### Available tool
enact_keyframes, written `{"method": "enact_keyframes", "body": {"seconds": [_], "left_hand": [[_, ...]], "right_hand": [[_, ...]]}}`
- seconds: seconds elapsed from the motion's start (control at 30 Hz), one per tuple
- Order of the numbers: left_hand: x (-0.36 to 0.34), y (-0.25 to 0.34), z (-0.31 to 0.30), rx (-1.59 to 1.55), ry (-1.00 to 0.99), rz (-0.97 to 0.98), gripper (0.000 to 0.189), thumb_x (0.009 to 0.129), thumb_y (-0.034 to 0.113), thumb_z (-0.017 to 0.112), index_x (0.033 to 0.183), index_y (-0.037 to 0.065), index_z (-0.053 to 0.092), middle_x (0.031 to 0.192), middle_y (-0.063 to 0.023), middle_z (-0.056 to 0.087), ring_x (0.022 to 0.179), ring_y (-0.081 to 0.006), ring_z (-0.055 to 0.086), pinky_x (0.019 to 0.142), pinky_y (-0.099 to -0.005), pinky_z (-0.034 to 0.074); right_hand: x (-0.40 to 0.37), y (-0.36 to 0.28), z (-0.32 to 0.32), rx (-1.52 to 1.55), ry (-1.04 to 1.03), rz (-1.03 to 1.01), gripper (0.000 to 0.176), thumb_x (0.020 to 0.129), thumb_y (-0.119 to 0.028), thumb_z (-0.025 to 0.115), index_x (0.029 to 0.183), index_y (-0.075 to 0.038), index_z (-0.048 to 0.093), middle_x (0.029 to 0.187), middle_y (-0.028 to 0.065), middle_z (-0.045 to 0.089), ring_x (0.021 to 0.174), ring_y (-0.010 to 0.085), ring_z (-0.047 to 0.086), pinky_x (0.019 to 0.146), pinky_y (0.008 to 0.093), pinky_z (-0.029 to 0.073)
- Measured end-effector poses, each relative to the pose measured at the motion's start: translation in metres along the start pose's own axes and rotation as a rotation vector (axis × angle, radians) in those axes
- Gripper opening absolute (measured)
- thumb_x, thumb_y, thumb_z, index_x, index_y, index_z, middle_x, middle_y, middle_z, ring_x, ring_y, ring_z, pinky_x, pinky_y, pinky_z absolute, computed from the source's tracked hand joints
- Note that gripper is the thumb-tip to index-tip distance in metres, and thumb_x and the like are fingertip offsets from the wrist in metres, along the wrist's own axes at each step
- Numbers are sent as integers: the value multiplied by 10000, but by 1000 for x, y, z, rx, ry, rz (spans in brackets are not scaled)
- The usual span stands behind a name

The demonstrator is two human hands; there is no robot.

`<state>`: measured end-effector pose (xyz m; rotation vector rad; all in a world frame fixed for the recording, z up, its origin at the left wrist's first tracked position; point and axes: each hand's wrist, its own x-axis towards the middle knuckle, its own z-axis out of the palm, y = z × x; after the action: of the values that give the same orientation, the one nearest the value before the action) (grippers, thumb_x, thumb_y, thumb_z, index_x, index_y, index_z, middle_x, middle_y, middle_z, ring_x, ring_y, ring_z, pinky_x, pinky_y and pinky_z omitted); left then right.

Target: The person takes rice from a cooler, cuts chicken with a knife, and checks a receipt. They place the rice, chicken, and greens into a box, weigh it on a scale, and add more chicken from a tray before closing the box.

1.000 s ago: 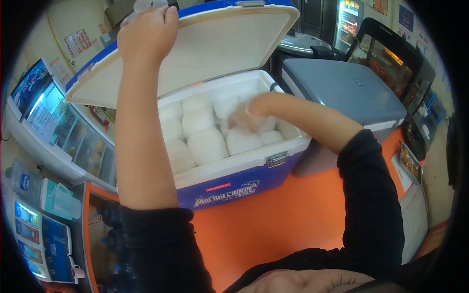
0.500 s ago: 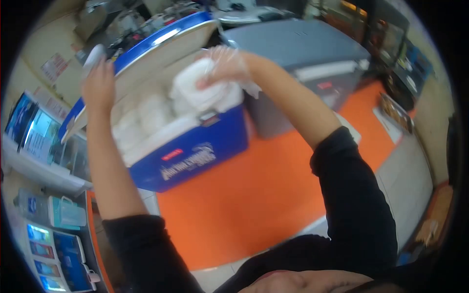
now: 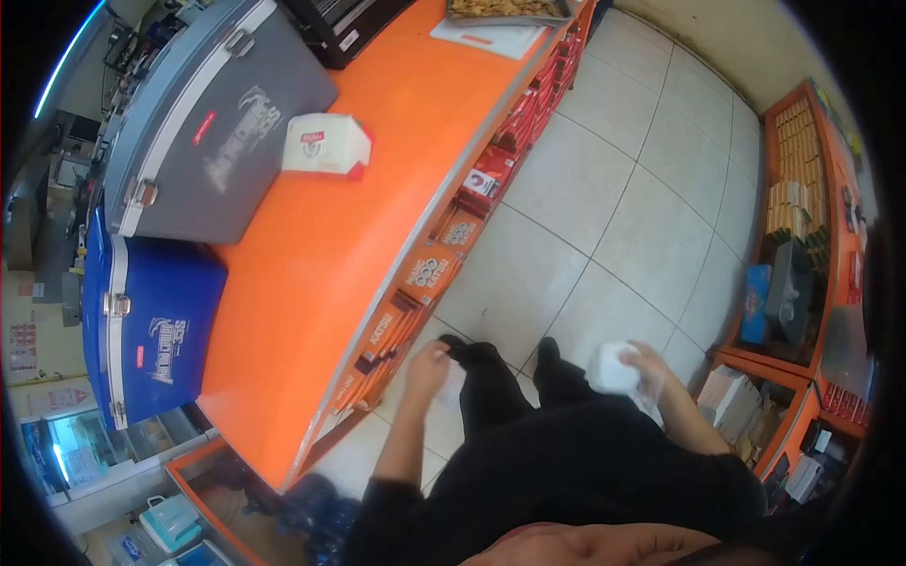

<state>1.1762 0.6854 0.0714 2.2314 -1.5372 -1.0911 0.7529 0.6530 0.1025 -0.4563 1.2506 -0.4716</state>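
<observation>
My right hand (image 3: 649, 370), in a clear plastic glove, is closed on a white wrapped packet (image 3: 613, 368) and holds it over the floor in front of my body. The glove's loose end hangs by the wrist. My left hand (image 3: 427, 371) is beside the counter's front edge with its fingers curled together; whether anything small is in them I cannot make out. The blue cooler box (image 3: 156, 330) stands on the orange counter (image 3: 311, 255) at the left with its lid down. Next to it stands the grey cooler box (image 3: 226, 141), also closed.
A printed paper food box (image 3: 326, 144) sits on the counter by the grey cooler. Farther along is a metal tray of food (image 3: 510, 9) beside a white board (image 3: 486, 36). Folded cartons (image 3: 429, 269) fill the shelf below. An orange shelf unit (image 3: 802, 217) stands at the right across the tiled floor.
I have turned right, away from the blue cooler, whose lid has gone from raised to down. The white packet has come out over the floor in my right hand. My left hand has left the lid.
</observation>
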Motion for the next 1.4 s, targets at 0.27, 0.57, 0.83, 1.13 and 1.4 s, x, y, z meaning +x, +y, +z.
{"method": "enact_keyframes", "body": {"seconds": [0.27,0.57,0.83,1.13,1.4], "left_hand": [[237,-67,156,613,44,-298,256,797,162,530,1014,43,594,926,-158,649,859,-261,641,680,-386,513],[247,-75,168,631,320,-157,211,827,150,491,1013,78,560,902,-124,619,764,-293,642,658,-398,513],[88,232,122,57,-338,775,346,843,268,524,1110,49,528,1178,-199,516,920,-345,581,772,-421,476],[244,509,117,177,-588,1246,461,796,313,604,1214,170,474,823,-156,611,745,-346,600,668,-420,467],[354,724,121,372,-240,1187,717,765,389,610,1376,238,268,1065,-217,584,899,-374,600,775,-404,478]], "right_hand": [[8,-20,-94,-122,311,-99,404,675,-163,720,1002,-11,536,847,58,577,763,158,555,671,294,466],[45,12,-157,-371,246,45,455,614,-267,786,936,-29,570,823,74,606,774,162,577,676,290,469],[71,-64,-84,-1178,133,46,681,576,-527,733,1008,-24,582,1055,204,588,1013,321,559,857,376,444],[143,-247,-200,-1175,74,-216,693,570,-525,736,1027,-29,578,1065,204,586,1016,321,560,856,375,447],[214,-465,-333,-1294,-21,-298,704,565,-523,738,1045,-34,574,1074,203,584,1017,321,561,855,375,449]]}}
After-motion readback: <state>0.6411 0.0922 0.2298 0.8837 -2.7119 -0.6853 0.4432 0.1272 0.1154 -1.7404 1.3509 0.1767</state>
